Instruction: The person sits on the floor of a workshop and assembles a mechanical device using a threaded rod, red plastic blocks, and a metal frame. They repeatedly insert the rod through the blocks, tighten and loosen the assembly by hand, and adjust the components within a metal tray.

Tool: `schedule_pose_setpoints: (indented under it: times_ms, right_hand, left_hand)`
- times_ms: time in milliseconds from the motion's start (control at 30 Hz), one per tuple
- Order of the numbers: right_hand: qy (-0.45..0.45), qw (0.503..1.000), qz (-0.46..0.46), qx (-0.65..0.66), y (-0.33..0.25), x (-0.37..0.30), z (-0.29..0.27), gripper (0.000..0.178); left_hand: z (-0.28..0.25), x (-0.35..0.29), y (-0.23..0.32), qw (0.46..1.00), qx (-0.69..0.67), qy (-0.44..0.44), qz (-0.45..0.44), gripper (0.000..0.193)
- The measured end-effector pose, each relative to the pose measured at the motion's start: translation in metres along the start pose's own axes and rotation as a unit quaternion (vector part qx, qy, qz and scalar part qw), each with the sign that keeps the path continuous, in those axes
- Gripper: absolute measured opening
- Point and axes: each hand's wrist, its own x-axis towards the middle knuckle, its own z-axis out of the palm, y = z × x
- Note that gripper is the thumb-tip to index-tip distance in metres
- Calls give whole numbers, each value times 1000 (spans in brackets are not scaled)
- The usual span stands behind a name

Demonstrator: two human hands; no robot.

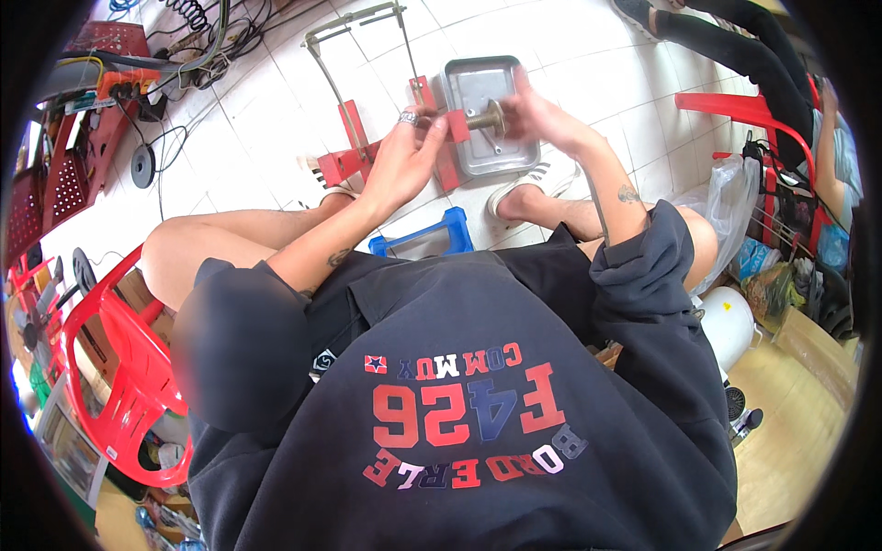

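My left hand, with a ring on one finger, is closed round the red block of a red metal stand. From that block a short metal shaft runs right to a brass-coloured disc. Beside the disc is my right hand, its fingers spread and partly blurred by motion. Whether those fingertips touch the disc I cannot tell. Beneath the shaft and disc lies a grey metal tray on the floor. A thin brass-coloured rod frame rises from the far side of the stand.
A small blue stool stands between my legs. Red plastic chairs are at left and far right. Cables and a red perforated rack occupy the far left. At the right are a clear plastic bag and another person's legs.
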Motion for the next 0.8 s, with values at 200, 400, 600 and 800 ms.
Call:
schedule_pose_setpoints:
  times_ms: [200,400,600,800]
  right_hand:
    - [-21,989,110,-96,-22,-9,-21,123]
    - [-278,933,209,-93,-21,-3,-32,124]
    - [128,991,24,-32,-5,0,-22,130]
    - [-350,908,221,-55,-15,-6,-20,123]
  left_hand:
    - [-2,0,11,985,39,-36,167,62]
    - [-7,3,11,990,54,-25,131,51]
    - [-6,6,18,988,73,-47,127,48]
    - [-9,7,11,989,60,-37,129,47]
